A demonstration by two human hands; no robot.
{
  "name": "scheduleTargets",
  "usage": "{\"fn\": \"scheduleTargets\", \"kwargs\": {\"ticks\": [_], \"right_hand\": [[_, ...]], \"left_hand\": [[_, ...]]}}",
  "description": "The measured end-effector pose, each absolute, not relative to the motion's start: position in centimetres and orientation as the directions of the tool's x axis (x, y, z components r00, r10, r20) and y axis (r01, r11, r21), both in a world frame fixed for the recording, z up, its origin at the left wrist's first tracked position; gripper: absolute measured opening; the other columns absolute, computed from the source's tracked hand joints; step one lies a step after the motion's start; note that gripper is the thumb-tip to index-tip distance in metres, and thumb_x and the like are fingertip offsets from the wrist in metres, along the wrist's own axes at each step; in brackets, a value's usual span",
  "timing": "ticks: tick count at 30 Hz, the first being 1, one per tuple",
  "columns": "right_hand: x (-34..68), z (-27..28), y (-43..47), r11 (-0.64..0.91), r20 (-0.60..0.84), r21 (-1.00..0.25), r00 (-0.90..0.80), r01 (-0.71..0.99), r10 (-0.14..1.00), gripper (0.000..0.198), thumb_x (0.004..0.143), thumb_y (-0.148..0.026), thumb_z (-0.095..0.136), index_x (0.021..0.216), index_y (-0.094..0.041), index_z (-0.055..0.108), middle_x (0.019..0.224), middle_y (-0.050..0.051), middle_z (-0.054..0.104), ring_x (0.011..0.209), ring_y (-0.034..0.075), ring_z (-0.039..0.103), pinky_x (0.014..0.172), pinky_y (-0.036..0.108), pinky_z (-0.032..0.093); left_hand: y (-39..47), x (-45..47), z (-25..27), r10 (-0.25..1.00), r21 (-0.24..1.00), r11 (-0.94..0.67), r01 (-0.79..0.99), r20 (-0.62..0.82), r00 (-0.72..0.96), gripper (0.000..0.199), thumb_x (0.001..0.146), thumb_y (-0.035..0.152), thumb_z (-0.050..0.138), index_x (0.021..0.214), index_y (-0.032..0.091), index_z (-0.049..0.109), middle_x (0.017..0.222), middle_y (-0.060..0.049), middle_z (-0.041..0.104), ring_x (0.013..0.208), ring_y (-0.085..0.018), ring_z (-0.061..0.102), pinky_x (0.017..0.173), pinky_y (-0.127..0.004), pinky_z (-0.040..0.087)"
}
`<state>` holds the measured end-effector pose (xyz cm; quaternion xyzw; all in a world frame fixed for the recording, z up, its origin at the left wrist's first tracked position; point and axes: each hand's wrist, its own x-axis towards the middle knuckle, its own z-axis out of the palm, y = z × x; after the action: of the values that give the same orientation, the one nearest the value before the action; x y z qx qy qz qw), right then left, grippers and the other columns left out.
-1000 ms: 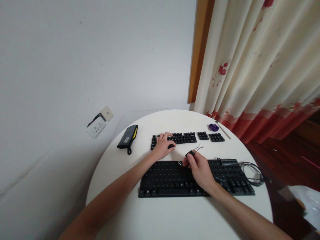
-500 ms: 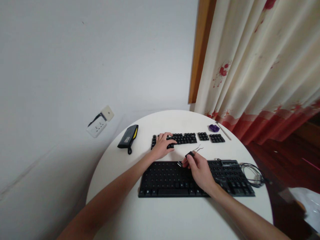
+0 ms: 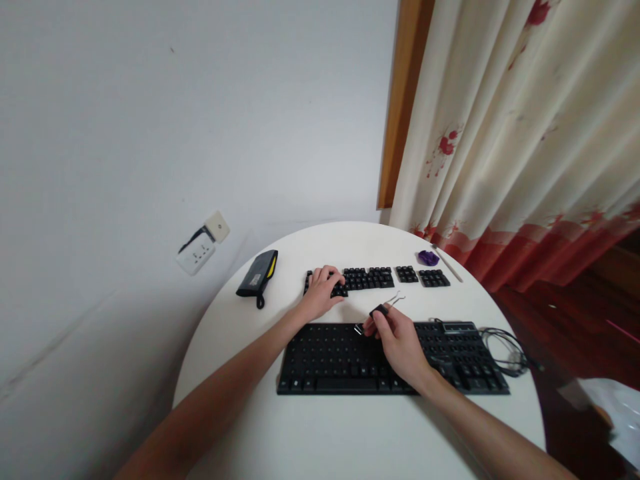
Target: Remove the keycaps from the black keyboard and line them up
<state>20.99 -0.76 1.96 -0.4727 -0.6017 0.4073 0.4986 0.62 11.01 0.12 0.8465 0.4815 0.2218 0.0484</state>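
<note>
Over the left part of the loose black keycaps [image 3: 371, 278] rests my left hand [image 3: 321, 293], its fingers bent and apart, touching the caps. Whether a single cap is between its fingertips is hidden. My right hand [image 3: 395, 333] is closed around a keycap puller [image 3: 379, 311] with a black grip and thin wire ends, held above the black keyboard [image 3: 333, 357]. Much of the keyboard's left and middle part is bare of caps, though its bottom row and right side still carry keys. My right forearm covers some of its right part.
A black pouch [image 3: 257, 272] with yellow trim and a loop lies at the table's left. Farther right are more keycap groups [image 3: 434, 278], a purple crumpled item [image 3: 429, 258] and a thin brush-like stick [image 3: 447, 262]. A coiled cable [image 3: 505, 350] reaches the right edge of the white table [image 3: 320, 433].
My left hand has shifted slightly left over the keycaps, and its thumb and fingers have drawn closer together. The right hand with the keycap puller stays nearly still.
</note>
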Motion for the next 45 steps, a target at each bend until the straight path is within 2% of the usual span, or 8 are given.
{"fn": "scheduleTargets", "kwargs": {"ticks": [5,10,17,20,24,32,40,45], "right_hand": [[21.2,2.0,-0.6,0.227,0.223,-0.961,-0.047,0.156,0.974,0.033,0.099,-0.041,0.044,0.083,-0.018,0.061,0.076,0.004,0.067,0.068,0.018,0.064,0.064,0.028,0.047],[22.1,2.2,0.2,0.226,0.227,-0.953,-0.017,0.204,0.974,0.032,0.098,-0.04,0.046,0.082,-0.017,0.062,0.073,0.004,0.067,0.068,0.018,0.064,0.064,0.028,0.048],[24.1,2.8,1.8,0.24,0.251,-0.936,0.01,0.258,0.968,0.032,0.096,-0.041,0.048,0.079,-0.017,0.06,0.07,0.003,0.065,0.063,0.016,0.06,0.059,0.027,0.046],[24.5,3.3,1.5,0.269,0.233,-0.907,-0.147,0.323,0.961,0.032,0.097,-0.039,0.048,0.076,-0.018,0.059,0.067,0.001,0.062,0.062,0.016,0.058,0.06,0.026,0.044],[23.8,3.6,0.2,0.36,0.168,-0.845,-0.442,0.396,0.881,0.032,0.098,-0.035,0.047,0.073,-0.018,0.058,0.067,0.0,0.062,0.064,0.015,0.058,0.062,0.026,0.042],[22.0,2.4,-0.8,0.497,0.157,-0.722,-0.585,0.481,0.795,0.027,0.097,-0.024,0.046,0.073,-0.018,0.056,0.066,0.0,0.057,0.06,0.013,0.051,0.059,0.024,0.037],[22.3,3.6,-1.4,0.704,0.162,-0.582,-0.79,0.408,0.592,0.018,0.095,-0.02,0.051,0.08,-0.017,0.061,0.077,0.004,0.063,0.07,0.015,0.055,0.066,0.025,0.038],[22.2,3.7,-1.5,0.73,0.161,-0.549,-0.805,0.408,0.571,0.015,0.092,-0.017,0.052,0.081,-0.018,0.061,0.08,0.005,0.064,0.072,0.015,0.057,0.068,0.024,0.039]], "left_hand": [[10.6,-0.3,0.4,0.839,0.324,-0.521,0.789,0.365,0.404,0.061,0.072,0.022,0.08,0.126,0.031,0.053,0.124,-0.004,0.047,0.114,-0.027,0.043,0.099,-0.043,0.035],[8.0,-1.3,1.5,0.848,0.419,-0.512,0.749,0.386,0.364,0.046,0.086,0.022,0.064,0.13,0.028,0.052,0.123,-0.006,0.051,0.118,-0.025,0.045,0.104,-0.043,0.035],[1.9,0.6,3.3,0.729,0.531,-0.634,0.562,0.17,0.663,0.035,0.086,0.028,0.067,0.12,0.028,0.061,0.122,-0.003,0.058,0.116,-0.022,0.052,0.104,-0.038,0.038],[1.2,0.7,3.5,0.694,0.541,-0.646,0.538,0.123,0.71,0.015,0.089,0.026,0.063,0.103,0.025,0.069,0.108,-0.003,0.06,0.104,-0.019,0.056,0.095,-0.032,0.043],[1.7,0.0,3.4,0.695,0.572,-0.617,0.54,0.074,0.715,0.015,0.093,0.025,0.057,0.098,0.024,0.071,0.094,-0.002,0.061,0.088,-0.016,0.058,0.081,-0.027,0.045],[1.4,0.1,2.9,0.59,0.639,-0.638,0.43,0.046,0.806,0.01,0.083,0.026,0.07,0.091,0.02,0.069,0.093,-0.002,0.063,0.088,-0.017,0.06,0.08,-0.028,0.046],[1.6,0.3,2.7,0.514,0.559,-0.722,0.408,0.037,0.857,0.022,0.075,0.032,0.079,0.086,0.019,0.066,0.088,-0.001,0.062,0.089,-0.018,0.059,0.086,-0.03,0.042],[1.2,0.8,2.7,0.535,0.519,-0.729,0.446,0.026,0.845,0.022,0.075,0.035,0.079,0.08,0.019,0.064,0.084,0.0,0.06,0.088,-0.018,0.057,0.084,-0.03,0.04]]}}
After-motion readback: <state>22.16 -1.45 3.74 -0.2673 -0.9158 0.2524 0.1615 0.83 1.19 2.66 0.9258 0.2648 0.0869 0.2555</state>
